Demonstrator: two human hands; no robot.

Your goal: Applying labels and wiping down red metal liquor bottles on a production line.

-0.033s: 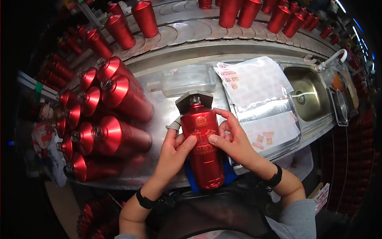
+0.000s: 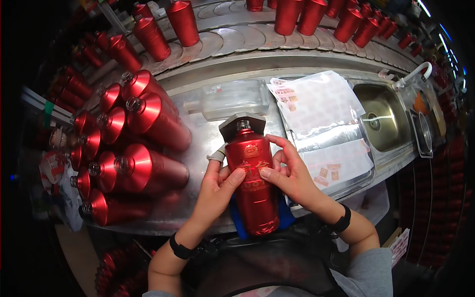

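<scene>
A glossy red bottle with gold print lies before me, its bare threaded neck pointing away and its base toward me. Under its shoulders is a dark angular rest, and a blue cloth shows beneath its lower end. My left hand grips the bottle's left side, thumb pressed onto the front by the gold print; a whitish wrap covers a fingertip. From the right, my right hand holds it too, thumb on the print and index finger stretched along the shoulder. Fingers behind the bottle are hidden.
Several red bottles lie stacked on the metal worktop at left. Printed sheets lie at right, beside a sink with a white tap hose. A clear plastic tray sits beyond my bottle. Behind, a plate conveyor carries more red bottles.
The bottles on the conveyor have shifted slightly to the right. My hands and the bottle they hold stay practically in place.
</scene>
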